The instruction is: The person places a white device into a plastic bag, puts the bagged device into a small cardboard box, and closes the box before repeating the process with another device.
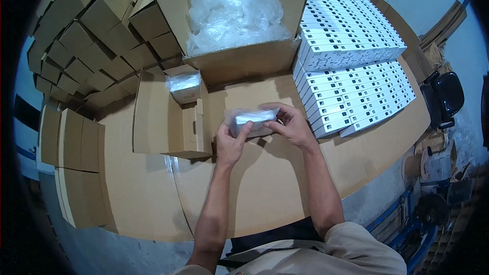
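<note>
Over the cardboard-covered table I hold a small white box in a clear plastic bag [250, 117] between both hands. My left hand [232, 141] grips its left end, thumb on the near side. At the other end, my right hand [291, 126] pinches the bag with thumb and fingers. To the left stands an open brown carton [153, 114], its flap facing me. A plastic-wrapped packet [184, 82] lies at the far end inside that carton. What exactly the bag contains is partly blurred by the plastic.
A large carton [244, 60] full of clear plastic bags [234, 12] stands behind my hands. Stacked white boxes [351, 56] with dark square marks fill the right side. Brown cartons [97, 46] are piled at the back left, and more [76, 168] stand at the left edge.
</note>
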The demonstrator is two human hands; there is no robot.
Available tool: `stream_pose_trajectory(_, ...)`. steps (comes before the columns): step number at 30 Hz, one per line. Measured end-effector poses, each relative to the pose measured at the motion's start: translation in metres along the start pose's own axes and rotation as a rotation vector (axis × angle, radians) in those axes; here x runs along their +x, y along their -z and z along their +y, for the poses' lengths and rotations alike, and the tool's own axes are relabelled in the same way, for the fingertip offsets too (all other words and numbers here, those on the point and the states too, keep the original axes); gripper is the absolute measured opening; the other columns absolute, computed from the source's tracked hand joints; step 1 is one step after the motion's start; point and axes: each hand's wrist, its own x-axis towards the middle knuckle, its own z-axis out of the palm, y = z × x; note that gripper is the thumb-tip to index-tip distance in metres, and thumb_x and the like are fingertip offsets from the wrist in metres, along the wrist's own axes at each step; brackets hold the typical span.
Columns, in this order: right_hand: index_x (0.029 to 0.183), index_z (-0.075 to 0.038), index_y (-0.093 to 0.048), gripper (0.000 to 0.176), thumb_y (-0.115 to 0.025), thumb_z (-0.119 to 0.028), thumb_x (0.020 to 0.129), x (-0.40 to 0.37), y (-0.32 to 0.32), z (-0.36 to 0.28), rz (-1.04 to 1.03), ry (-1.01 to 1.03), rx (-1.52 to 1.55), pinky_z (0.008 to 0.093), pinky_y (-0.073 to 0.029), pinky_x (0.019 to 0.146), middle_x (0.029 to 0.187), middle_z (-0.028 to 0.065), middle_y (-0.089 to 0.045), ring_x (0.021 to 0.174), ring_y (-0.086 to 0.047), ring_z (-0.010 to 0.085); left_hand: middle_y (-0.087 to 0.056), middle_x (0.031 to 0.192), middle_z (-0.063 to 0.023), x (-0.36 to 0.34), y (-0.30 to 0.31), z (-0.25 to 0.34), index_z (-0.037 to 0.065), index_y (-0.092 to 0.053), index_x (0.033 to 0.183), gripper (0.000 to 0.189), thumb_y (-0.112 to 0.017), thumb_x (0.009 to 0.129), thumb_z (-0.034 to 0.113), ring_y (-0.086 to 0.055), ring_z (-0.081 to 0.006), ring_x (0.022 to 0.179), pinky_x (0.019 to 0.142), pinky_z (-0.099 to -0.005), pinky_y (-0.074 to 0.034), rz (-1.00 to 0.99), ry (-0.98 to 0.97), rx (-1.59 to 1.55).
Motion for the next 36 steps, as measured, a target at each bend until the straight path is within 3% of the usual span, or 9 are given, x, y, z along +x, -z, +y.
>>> stream_pose_trajectory(2,0.125,-0.001,-0.070,0.037,-0.077,-0.001,0.089,0.002,0.000,0.004,-0.005,0.024,0.001,0.0271,-0.055,0.080,0.108,0.0049,-0.073,0.094,-0.065,0.0106,-0.067,0.114,-0.0057,0.003,0.002,-0.008,0.004,-0.066,0.120,0.025,-0.074,0.097,0.012,-0.062,-0.0143,0.105,0.091,-0.0298,-0.051,-0.009,-0.027,-0.036)
stream_pose_trajectory(7,0.112,0.000,-0.075,0.020,-0.074,-0.004,0.093,0.001,0.003,0.001,-0.010,0.123,-0.073,0.0249,-0.053,0.072,0.099,0.0035,-0.075,0.086,-0.064,0.0071,-0.069,0.112,-0.0054,0.002,0.004,-0.010,0.003,-0.067,0.111,0.015,-0.071,0.098,0.009,-0.062,-0.0132,0.103,0.090,-0.0297,-0.051,-0.020,-0.053,-0.059)
stream_pose_trajectory(16,0.090,0.001,-0.074,0.009,-0.076,-0.008,0.093,-0.001,0.002,-0.001,0.101,-0.007,0.003,0.0243,-0.048,0.064,0.094,0.0050,-0.078,0.074,-0.056,0.0048,-0.069,0.112,-0.0086,0.003,0.000,0.002,0.004,-0.058,0.093,0.014,-0.070,0.099,0.008,-0.061,-0.0122,0.100,0.088,-0.0288,-0.050,0.035,0.005,-0.105)
stream_pose_trajectory(19,0.086,0.000,-0.070,0.013,-0.077,-0.009,0.092,0.002,0.003,0.008,0.137,0.094,-0.092,0.0250,-0.048,0.066,0.091,0.0060,-0.078,0.075,-0.057,0.0054,-0.068,0.110,-0.0092,0.003,0.000,0.002,0.005,-0.055,0.092,0.017,-0.070,0.099,0.008,-0.061,-0.0120,0.099,0.088,-0.0290,-0.050,0.071,0.000,-0.062)
stream_pose_trajectory(25,0.088,-0.001,-0.067,0.014,-0.078,-0.009,0.091,0.005,0.002,0.015,0.141,0.143,0.014,0.0260,-0.050,0.073,0.094,0.0075,-0.077,0.081,-0.062,0.0076,-0.068,0.105,-0.0079,0.005,-0.005,0.003,0.005,-0.057,0.094,0.017,-0.073,0.098,0.011,-0.062,-0.0116,0.098,0.087,-0.0290,-0.050,0.135,0.019,-0.042)
stream_pose_trajectory(28,0.096,0.000,-0.070,0.013,-0.078,-0.007,0.089,0.004,0.002,0.009,0.155,0.063,-0.017,0.0311,-0.053,0.086,0.109,0.0109,-0.076,0.096,-0.066,0.0133,-0.069,0.101,-0.0065,0.006,-0.005,0.004,0.004,-0.059,0.097,0.018,-0.074,0.097,0.013,-0.062,-0.0110,0.094,0.084,-0.0284,-0.051,0.157,0.056,-0.008)
stream_pose_trajectory(31,0.109,0.000,-0.074,0.023,-0.078,-0.004,0.086,0.001,-0.013,-0.007,0.169,0.335,0.173,0.0368,-0.051,0.101,0.122,0.0129,-0.072,0.115,-0.064,0.0201,-0.068,0.096,-0.0051,0.007,-0.005,-0.004,0.003,-0.060,0.100,0.019,-0.074,0.097,0.015,-0.061,-0.0100,0.089,0.080,-0.0282,-0.051,0.175,0.032,-0.016)
stream_pose_trajectory(34,0.118,-0.005,-0.076,0.033,-0.077,-0.002,0.085,-0.002,0.003,-0.010,-0.037,0.398,-0.024,0.0396,-0.046,0.109,0.129,0.0137,-0.069,0.126,-0.059,0.0238,-0.067,0.094,-0.0042,0.009,-0.008,-0.004,0.003,-0.059,0.104,0.022,-0.074,0.097,0.017,-0.060,-0.0092,0.087,0.076,-0.0281,-0.051,0.204,0.006,0.005)
stream_pose_trajectory(36,0.117,-0.007,-0.077,0.031,-0.077,-0.002,0.086,-0.003,0.004,-0.003,-0.062,0.371,-0.126,0.0383,-0.049,0.105,0.126,0.0138,-0.071,0.121,-0.062,0.0230,-0.066,0.094,-0.0039,0.009,-0.008,-0.005,0.003,-0.058,0.106,0.025,-0.075,0.097,0.018,-0.060,-0.0088,0.086,0.075,-0.0277,-0.051,0.214,-0.002,0.003)
